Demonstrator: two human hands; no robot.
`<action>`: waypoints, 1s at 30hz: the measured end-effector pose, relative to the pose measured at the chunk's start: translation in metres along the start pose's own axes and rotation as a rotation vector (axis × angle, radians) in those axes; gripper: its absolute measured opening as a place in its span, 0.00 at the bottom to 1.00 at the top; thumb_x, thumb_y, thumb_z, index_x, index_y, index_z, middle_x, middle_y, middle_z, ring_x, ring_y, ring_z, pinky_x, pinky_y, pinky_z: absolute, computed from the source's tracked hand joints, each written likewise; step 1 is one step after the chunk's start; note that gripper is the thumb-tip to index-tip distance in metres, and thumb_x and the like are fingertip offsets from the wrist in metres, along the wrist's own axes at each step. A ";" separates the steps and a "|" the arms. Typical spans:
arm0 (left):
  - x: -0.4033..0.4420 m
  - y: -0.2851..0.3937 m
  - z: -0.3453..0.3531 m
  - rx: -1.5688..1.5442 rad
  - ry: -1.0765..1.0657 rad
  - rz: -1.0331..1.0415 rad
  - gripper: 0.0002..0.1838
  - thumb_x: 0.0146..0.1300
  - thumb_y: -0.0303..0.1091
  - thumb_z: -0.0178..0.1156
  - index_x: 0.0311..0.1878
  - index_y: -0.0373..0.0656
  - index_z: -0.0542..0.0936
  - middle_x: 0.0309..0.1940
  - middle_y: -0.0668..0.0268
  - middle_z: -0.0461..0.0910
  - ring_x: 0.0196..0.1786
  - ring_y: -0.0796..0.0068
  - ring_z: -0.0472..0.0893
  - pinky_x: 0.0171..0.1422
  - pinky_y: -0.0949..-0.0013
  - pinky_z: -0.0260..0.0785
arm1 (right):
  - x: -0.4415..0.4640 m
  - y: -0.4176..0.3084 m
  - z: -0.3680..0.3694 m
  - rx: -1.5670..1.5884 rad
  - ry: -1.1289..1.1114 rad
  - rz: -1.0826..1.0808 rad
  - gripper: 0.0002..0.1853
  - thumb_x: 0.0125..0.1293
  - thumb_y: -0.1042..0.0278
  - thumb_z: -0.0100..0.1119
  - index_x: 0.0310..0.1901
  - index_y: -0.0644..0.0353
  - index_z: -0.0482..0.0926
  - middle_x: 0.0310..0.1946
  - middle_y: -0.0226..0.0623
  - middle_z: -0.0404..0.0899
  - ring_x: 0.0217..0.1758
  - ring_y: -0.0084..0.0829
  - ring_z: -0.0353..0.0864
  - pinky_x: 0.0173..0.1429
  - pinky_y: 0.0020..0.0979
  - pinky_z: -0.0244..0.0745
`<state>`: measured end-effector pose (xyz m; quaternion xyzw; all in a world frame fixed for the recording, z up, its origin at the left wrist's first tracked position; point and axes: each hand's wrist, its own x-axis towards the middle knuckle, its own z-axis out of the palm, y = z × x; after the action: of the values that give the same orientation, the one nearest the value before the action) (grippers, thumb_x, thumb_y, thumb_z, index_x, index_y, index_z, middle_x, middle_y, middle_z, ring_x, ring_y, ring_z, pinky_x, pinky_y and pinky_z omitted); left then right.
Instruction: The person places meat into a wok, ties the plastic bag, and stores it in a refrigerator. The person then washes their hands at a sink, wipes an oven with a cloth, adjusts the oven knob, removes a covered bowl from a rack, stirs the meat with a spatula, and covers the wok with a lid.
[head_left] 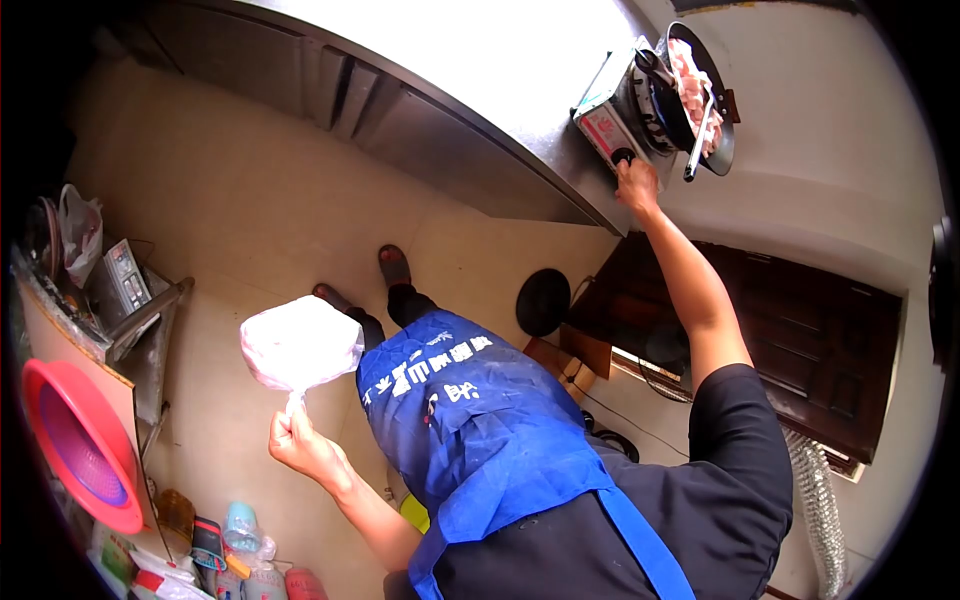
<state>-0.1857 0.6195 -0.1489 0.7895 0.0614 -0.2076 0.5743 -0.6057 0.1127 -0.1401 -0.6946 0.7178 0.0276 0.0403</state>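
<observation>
My left hand (305, 450) is closed around the gathered neck of a clear plastic bag (300, 342) with pale, whitish-pink contents. The bag stands out beyond my fist, over the floor. At the upper right, my right hand (637, 183) reaches to the front of a portable gas stove (606, 128), fingers closed on its black knob (622, 156). On the stove sits a dark wok (725, 85) holding pieces of pale pink meat (690, 85). A utensil with a metal shaft and dark handle end (692, 165) lies across the wok.
The stove stands at the end of a steel counter (480, 50). A dark wooden door or panel (760, 330) is below it on the right. At left, a red basin (75, 440) leans by a cluttered shelf (80, 320). Several bottles and containers (240, 525) stand on the floor.
</observation>
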 end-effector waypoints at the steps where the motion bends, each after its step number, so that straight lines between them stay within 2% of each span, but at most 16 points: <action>1: 0.000 0.000 0.000 -0.012 0.000 -0.004 0.24 0.61 0.17 0.55 0.21 0.49 0.51 0.21 0.80 0.49 0.25 0.88 0.50 0.29 0.72 0.39 | 0.002 0.004 0.003 -0.020 0.020 -0.021 0.28 0.72 0.55 0.44 0.26 0.71 0.83 0.16 0.49 0.81 0.23 0.46 0.87 0.44 0.42 0.84; 6: 0.001 -0.006 0.000 -0.040 -0.019 -0.010 0.24 0.61 0.17 0.55 0.21 0.50 0.51 0.22 0.80 0.49 0.26 0.88 0.50 0.29 0.73 0.39 | 0.004 0.008 0.007 -0.069 0.055 -0.057 0.28 0.72 0.56 0.44 0.26 0.72 0.83 0.16 0.49 0.81 0.22 0.45 0.87 0.44 0.42 0.84; 8: -0.002 -0.006 0.000 -0.061 -0.064 -0.005 0.24 0.60 0.17 0.55 0.22 0.48 0.51 0.24 0.80 0.48 0.28 0.87 0.49 0.30 0.72 0.39 | -0.002 -0.002 0.000 0.005 0.006 0.004 0.28 0.72 0.56 0.44 0.26 0.71 0.83 0.16 0.48 0.81 0.22 0.45 0.87 0.44 0.42 0.84; 15: -0.006 -0.008 0.008 -0.066 -0.082 -0.029 0.23 0.59 0.16 0.53 0.22 0.49 0.51 0.24 0.80 0.48 0.27 0.87 0.48 0.30 0.71 0.38 | 0.002 0.003 0.004 -0.008 0.038 -0.020 0.28 0.72 0.56 0.44 0.25 0.73 0.82 0.15 0.49 0.81 0.21 0.44 0.87 0.42 0.41 0.85; 18: -0.008 -0.006 0.012 -0.074 -0.090 -0.035 0.22 0.59 0.16 0.52 0.22 0.48 0.51 0.23 0.80 0.48 0.27 0.87 0.49 0.30 0.71 0.38 | -0.001 -0.003 0.001 0.023 0.002 0.032 0.28 0.72 0.56 0.44 0.26 0.73 0.82 0.15 0.49 0.81 0.21 0.44 0.87 0.42 0.42 0.85; 20: -0.008 -0.006 0.012 -0.062 -0.106 -0.038 0.26 0.63 0.16 0.56 0.21 0.50 0.51 0.22 0.82 0.49 0.25 0.89 0.50 0.29 0.74 0.40 | 0.000 0.000 0.003 0.025 0.024 0.007 0.28 0.72 0.56 0.44 0.27 0.73 0.82 0.16 0.49 0.81 0.21 0.44 0.87 0.42 0.42 0.85; 24: -0.008 -0.005 0.011 -0.040 -0.103 -0.033 0.26 0.64 0.16 0.56 0.21 0.50 0.51 0.22 0.81 0.50 0.25 0.89 0.50 0.29 0.74 0.40 | 0.002 0.005 0.005 0.042 0.010 0.018 0.27 0.72 0.56 0.45 0.28 0.73 0.82 0.17 0.50 0.82 0.23 0.46 0.87 0.44 0.43 0.84; 26: -0.008 -0.006 0.011 -0.031 -0.110 -0.021 0.25 0.63 0.17 0.55 0.21 0.50 0.51 0.22 0.81 0.49 0.26 0.89 0.50 0.29 0.74 0.40 | 0.009 0.015 0.010 -0.001 -0.006 -0.032 0.25 0.73 0.57 0.47 0.32 0.77 0.79 0.19 0.50 0.81 0.20 0.40 0.86 0.24 0.39 0.84; 30: -0.008 -0.003 0.011 -0.025 -0.090 0.010 0.23 0.61 0.16 0.53 0.23 0.48 0.51 0.23 0.79 0.48 0.27 0.87 0.49 0.29 0.70 0.38 | 0.017 0.030 0.023 -0.064 0.066 -0.088 0.25 0.73 0.57 0.48 0.32 0.77 0.79 0.19 0.50 0.81 0.20 0.41 0.86 0.25 0.40 0.84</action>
<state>-0.1963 0.6116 -0.1510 0.7725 0.0342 -0.2395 0.5872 -0.6354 0.0987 -0.1649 -0.7268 0.6863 0.0258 -0.0042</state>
